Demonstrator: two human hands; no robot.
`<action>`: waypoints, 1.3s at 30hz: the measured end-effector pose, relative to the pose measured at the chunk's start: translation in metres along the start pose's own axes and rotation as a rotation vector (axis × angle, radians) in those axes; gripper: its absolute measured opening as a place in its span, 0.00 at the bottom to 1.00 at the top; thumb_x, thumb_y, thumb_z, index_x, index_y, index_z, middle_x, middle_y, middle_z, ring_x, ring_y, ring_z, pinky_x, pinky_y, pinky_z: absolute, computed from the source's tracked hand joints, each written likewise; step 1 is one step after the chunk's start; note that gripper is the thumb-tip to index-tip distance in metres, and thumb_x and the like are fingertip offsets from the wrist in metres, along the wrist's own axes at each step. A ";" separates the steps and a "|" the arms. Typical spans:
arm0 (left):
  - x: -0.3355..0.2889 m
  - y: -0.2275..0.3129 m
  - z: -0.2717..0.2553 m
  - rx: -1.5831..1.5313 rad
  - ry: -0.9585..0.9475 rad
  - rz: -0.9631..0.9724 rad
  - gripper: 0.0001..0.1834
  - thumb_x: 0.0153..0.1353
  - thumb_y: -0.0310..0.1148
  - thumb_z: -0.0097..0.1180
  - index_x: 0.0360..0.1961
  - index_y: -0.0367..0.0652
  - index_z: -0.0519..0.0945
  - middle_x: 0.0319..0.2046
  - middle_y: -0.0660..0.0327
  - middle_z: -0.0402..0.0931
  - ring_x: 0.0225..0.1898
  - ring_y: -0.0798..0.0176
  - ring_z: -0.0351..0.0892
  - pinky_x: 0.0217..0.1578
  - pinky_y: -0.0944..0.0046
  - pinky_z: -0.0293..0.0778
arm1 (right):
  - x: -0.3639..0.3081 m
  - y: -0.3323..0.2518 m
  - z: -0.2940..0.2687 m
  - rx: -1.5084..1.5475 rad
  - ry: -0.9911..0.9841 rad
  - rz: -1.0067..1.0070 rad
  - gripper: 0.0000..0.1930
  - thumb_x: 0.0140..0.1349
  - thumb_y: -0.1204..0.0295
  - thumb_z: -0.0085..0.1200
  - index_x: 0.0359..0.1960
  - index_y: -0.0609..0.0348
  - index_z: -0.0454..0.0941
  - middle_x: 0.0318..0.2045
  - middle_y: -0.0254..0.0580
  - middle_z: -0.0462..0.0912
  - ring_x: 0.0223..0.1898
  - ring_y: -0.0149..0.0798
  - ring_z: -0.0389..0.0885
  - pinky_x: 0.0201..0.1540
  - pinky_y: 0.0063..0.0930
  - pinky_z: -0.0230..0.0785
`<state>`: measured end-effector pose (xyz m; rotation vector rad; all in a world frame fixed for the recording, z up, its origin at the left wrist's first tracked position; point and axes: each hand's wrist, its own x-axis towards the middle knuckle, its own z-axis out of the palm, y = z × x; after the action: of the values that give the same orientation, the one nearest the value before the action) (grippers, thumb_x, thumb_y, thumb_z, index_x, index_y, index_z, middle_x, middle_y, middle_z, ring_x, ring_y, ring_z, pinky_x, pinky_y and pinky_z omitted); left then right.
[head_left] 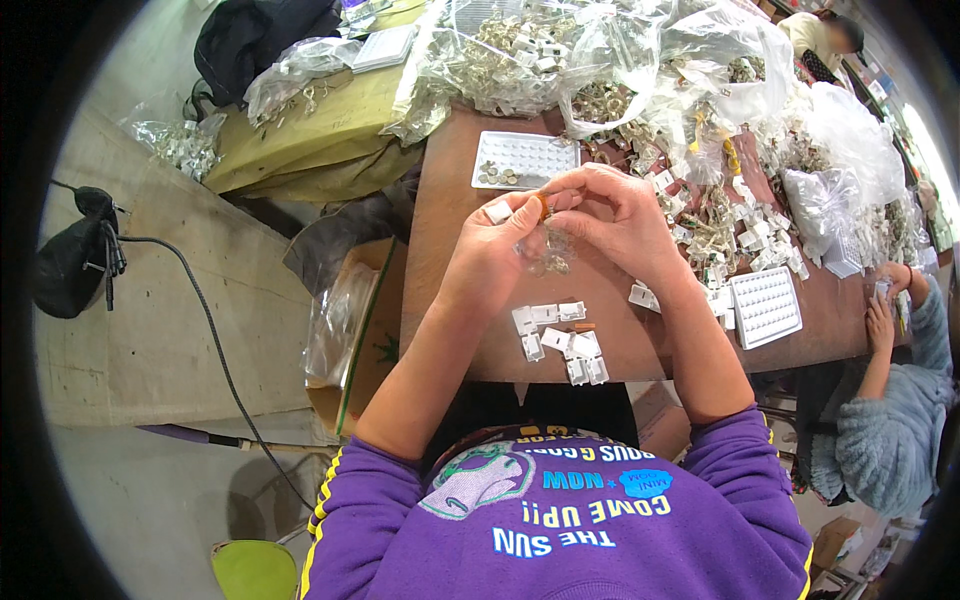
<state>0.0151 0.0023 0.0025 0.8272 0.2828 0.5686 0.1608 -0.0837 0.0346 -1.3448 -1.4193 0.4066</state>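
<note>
My two hands meet above the near part of the brown table (440, 290). My left hand (490, 245) is closed, with a small white plastic piece (497, 212) in its fingers. My right hand (622, 215) pinches near a small orange part (543, 206) between the hands. Just below the fingertips hangs a small clear plastic bag (545, 252) with little parts inside; the fingers partly cover it. Several small white plastic housings (545, 314) lie nearer me, beside a thin orange strip (584, 327). Behind my hands is a white tray (527, 150) holding several small round metal pieces.
Heaped white and metal parts (700, 220) and large clear bags (720, 60) fill the table's far and right sides. A second white tray (767, 307) lies right of my forearm. An open carton (350, 330) stands left of the table. A co-worker's hands (885, 295) are at the right.
</note>
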 end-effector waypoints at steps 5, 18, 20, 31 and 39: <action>0.001 0.000 -0.005 0.019 0.013 0.120 0.08 0.65 0.29 0.56 0.42 0.38 0.79 0.37 0.64 0.79 0.31 0.76 0.69 0.34 0.76 0.67 | -0.002 -0.005 -0.002 0.123 0.056 0.077 0.12 0.52 0.76 0.65 0.40 0.60 0.82 0.30 0.36 0.81 0.28 0.24 0.77 0.33 0.21 0.73; 0.001 -0.002 -0.001 -0.273 0.063 0.026 0.13 0.65 0.25 0.53 0.50 0.34 0.71 0.46 0.58 0.75 0.49 0.66 0.75 0.55 0.66 0.71 | -0.005 0.003 0.000 0.191 0.108 0.293 0.06 0.58 0.79 0.60 0.37 0.65 0.80 0.31 0.38 0.83 0.29 0.29 0.80 0.34 0.21 0.73; 0.002 -0.002 0.000 -0.308 0.042 0.015 0.14 0.66 0.25 0.51 0.52 0.33 0.70 0.48 0.57 0.74 0.51 0.64 0.75 0.58 0.64 0.70 | -0.004 0.004 -0.005 0.494 0.036 0.390 0.07 0.60 0.77 0.59 0.38 0.67 0.80 0.32 0.38 0.83 0.31 0.28 0.81 0.34 0.21 0.73; 0.001 -0.007 -0.015 0.064 0.044 0.211 0.10 0.64 0.24 0.55 0.46 0.41 0.75 0.39 0.61 0.79 0.43 0.66 0.79 0.47 0.64 0.78 | -0.006 0.015 -0.006 1.031 -0.127 0.608 0.06 0.60 0.75 0.61 0.36 0.63 0.79 0.31 0.37 0.82 0.26 0.26 0.79 0.29 0.16 0.72; 0.003 -0.010 -0.015 0.054 0.068 0.267 0.07 0.64 0.23 0.56 0.42 0.43 0.75 0.40 0.64 0.77 0.41 0.69 0.78 0.45 0.67 0.78 | -0.008 0.017 0.004 1.085 -0.066 0.656 0.06 0.60 0.74 0.61 0.36 0.62 0.79 0.31 0.37 0.82 0.25 0.26 0.79 0.28 0.15 0.73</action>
<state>0.0148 0.0078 -0.0150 0.9055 0.2517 0.8434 0.1642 -0.0841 0.0160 -0.8154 -0.5394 1.4164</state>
